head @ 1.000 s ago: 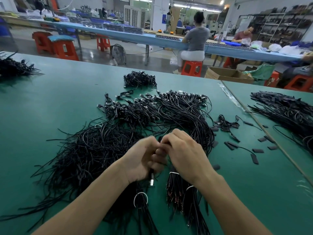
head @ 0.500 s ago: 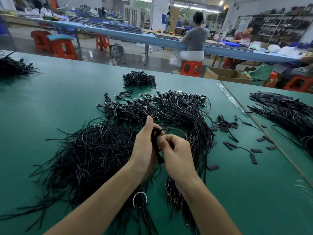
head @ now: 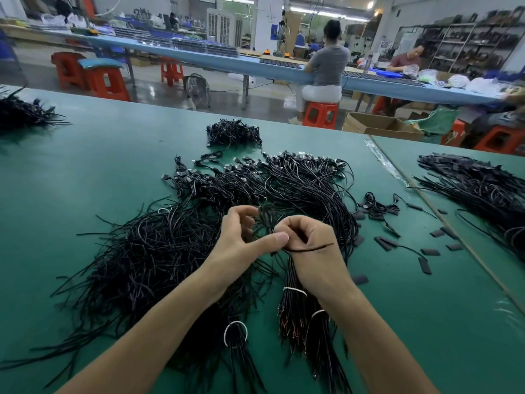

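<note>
Left hand [head: 235, 245] fingers pinching black cable [head: 308, 248], right hand [head: 309, 234] fingers curled round it, loop between

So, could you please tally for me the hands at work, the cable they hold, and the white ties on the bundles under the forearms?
2 hands: left hand, right hand
1 black cable, pinched by both hands
3 white ties, each round a bundle
Total: 6
</note>
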`<state>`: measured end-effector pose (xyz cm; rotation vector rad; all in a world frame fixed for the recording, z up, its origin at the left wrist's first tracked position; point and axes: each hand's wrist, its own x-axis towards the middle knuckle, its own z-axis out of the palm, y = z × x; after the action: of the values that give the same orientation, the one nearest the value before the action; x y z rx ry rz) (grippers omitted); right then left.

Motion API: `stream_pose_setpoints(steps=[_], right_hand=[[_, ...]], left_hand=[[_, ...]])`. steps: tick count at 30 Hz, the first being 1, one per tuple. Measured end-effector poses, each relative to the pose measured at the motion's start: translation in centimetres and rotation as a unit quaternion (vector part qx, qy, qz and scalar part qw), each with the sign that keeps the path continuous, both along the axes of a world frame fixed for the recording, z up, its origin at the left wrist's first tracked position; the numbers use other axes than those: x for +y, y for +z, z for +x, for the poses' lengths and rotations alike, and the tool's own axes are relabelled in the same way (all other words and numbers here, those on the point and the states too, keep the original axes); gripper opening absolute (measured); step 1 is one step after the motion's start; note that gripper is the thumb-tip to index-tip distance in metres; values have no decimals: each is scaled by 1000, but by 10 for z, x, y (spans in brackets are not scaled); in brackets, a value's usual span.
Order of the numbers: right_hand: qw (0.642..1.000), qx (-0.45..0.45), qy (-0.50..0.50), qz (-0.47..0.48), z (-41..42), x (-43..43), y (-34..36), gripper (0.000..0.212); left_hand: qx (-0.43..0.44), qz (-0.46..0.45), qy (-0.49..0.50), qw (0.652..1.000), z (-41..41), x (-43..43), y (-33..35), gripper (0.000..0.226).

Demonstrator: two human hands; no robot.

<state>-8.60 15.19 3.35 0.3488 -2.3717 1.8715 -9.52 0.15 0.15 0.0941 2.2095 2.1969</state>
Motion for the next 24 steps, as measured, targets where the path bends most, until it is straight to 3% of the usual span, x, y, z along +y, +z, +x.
stream_pose_setpoints(steps=[2, 6, 9, 11, 16, 21, 24], right_hand=[[997, 58, -2, 55, -1, 5, 4, 18], [977, 153, -5, 146, -1, 8, 11, 26], [969, 168, -30, 179, -1, 10, 8, 21], [973, 148, -47, 173, -1, 11, 4, 20], [989, 50, -43, 133, -5, 13, -9, 17], [995, -84, 32, -32, -3, 12, -21, 18], [992, -92, 55, -67, -1, 12, -21, 29]], left_hand=[[-14, -11, -29, 999, 1, -2, 1, 72], [2, 51, -136, 989, 6, -1, 2, 51], [47, 46, -142, 988, 6, 0, 1, 21], [68, 23, -131, 989, 3, 0, -2, 7], [117, -50, -77, 989, -6, -5, -11, 15], [194, -134, -52, 970, -6, -12, -8, 26], [245, -219, 15, 944, -6, -13, -4, 38]])
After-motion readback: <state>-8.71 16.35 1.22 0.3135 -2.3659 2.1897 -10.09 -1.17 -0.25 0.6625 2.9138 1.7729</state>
